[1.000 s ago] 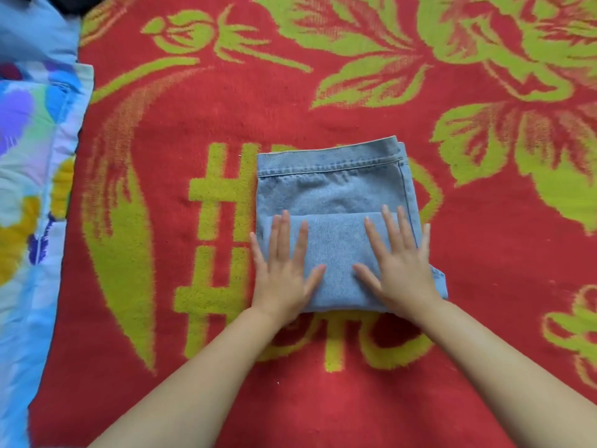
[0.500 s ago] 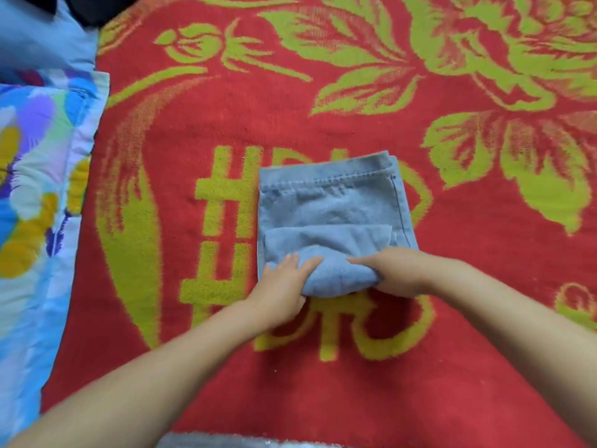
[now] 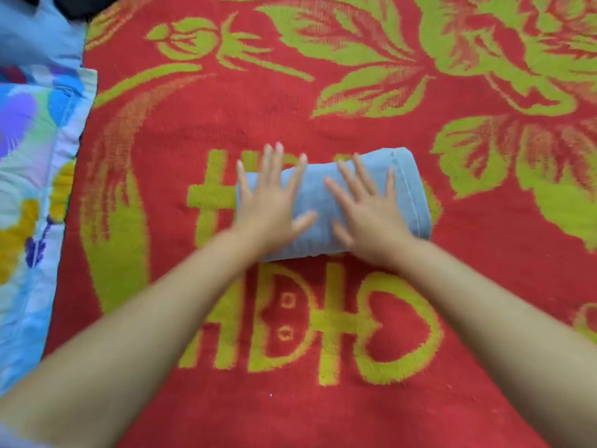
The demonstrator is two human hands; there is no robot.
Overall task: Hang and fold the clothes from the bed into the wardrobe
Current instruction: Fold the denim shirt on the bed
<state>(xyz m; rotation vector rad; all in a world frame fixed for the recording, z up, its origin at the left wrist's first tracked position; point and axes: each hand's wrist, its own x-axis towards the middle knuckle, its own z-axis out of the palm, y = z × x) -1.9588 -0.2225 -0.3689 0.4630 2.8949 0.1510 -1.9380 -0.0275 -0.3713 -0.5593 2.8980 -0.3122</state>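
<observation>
Both hands lie flat with fingers spread and straight, gripping nothing: the left hand (image 3: 269,202) presses the left part of the folded denim garment (image 3: 407,195), and the right hand (image 3: 366,208) presses its middle, just beside the left. The denim sits as a compact, thick bundle in the middle of the bed, with a stitched hem showing at its right end. Judging by this, the folding of this piece is at its last step, flattening the bundle so it keeps its shape. The next move would likely call for sliding fingers under the bundle from both ends and lifting it level, so the layers do not spring open on the way to the wardrobe, which is out of view. Under the denim spreads a red blanket (image 3: 323,415) with yellow-green flowers and lettering. At the far left lies patterned blue bedding (image 3: 29,156), blurred.
</observation>
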